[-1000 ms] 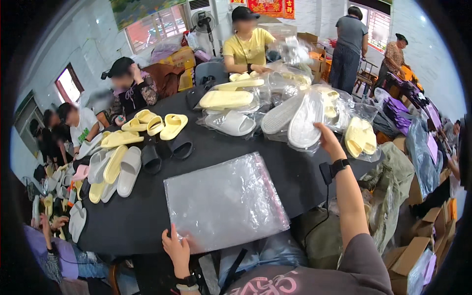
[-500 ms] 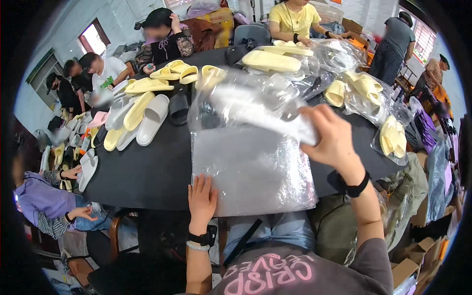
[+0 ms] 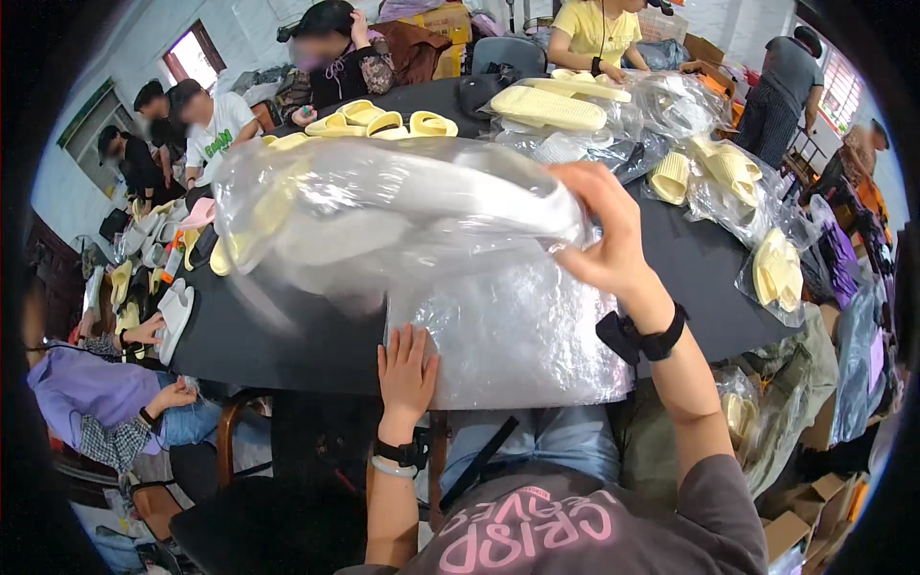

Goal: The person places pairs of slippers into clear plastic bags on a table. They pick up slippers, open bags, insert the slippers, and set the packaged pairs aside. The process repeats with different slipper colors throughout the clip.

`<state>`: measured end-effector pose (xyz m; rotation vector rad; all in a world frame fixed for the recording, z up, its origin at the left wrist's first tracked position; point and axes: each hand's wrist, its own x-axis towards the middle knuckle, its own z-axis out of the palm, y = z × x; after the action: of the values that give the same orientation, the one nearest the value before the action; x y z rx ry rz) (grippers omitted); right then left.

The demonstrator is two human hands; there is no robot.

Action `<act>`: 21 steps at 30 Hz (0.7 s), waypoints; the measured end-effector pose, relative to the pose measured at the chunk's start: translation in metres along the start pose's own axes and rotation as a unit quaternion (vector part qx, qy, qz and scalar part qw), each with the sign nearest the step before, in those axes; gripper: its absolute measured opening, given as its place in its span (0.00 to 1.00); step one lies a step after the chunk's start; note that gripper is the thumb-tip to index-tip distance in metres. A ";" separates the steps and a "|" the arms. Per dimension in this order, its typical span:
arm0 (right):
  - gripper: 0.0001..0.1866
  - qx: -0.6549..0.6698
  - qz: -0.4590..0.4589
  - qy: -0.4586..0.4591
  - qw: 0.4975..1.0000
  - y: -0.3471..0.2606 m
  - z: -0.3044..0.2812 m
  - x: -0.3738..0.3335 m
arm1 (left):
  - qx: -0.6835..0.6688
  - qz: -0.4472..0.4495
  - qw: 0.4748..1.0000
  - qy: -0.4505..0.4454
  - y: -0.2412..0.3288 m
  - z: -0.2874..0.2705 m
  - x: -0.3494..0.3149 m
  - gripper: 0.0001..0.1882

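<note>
My right hand (image 3: 613,235) is closed on one end of a pair of white slippers (image 3: 498,201), which look to be inside a clear plastic bag (image 3: 316,182). The bag is blurred by motion and stretches leftward above the table, hiding part of what lies behind. Beneath it, a stack of flat clear plastic bags (image 3: 522,335) lies at the near table edge. On the stack's left side, my left hand (image 3: 407,374) rests flat with its fingers stretched out, holding nothing.
Yellow slippers (image 3: 383,125) lie across the black table (image 3: 278,355). Bagged yellow slippers (image 3: 778,273) are at the right, and a heap of bagged pairs (image 3: 565,110) is farther back. Several people sit around; a person in purple (image 3: 115,383) handles a white slipper (image 3: 172,311) at the left.
The bagged white slippers have swung left and spread out, with the bag trailing. My right hand keeps its grip. My left hand still lies on the flat bags. The view has shifted slightly.
</note>
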<state>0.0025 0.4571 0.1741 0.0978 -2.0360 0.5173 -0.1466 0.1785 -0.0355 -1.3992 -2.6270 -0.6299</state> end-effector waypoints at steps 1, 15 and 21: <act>0.31 0.008 -0.012 -0.024 1.000 0.013 0.000 0.002 | -0.001 -0.001 1.000 -0.001 0.000 -0.003 0.001 0.25; 0.19 -0.041 0.281 -0.136 0.949 0.029 -0.053 -0.109 | 0.101 0.021 0.994 -0.037 -0.012 0.007 -0.005 0.24; 0.17 -0.073 0.430 -0.030 0.899 -0.003 -0.082 -0.170 | -0.360 -0.150 0.920 0.039 -0.029 0.006 -0.003 0.18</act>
<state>0.1556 0.4622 0.0648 -0.9284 -2.1000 0.8960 -0.1681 0.1642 -0.0510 -1.0316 -2.6722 -1.7892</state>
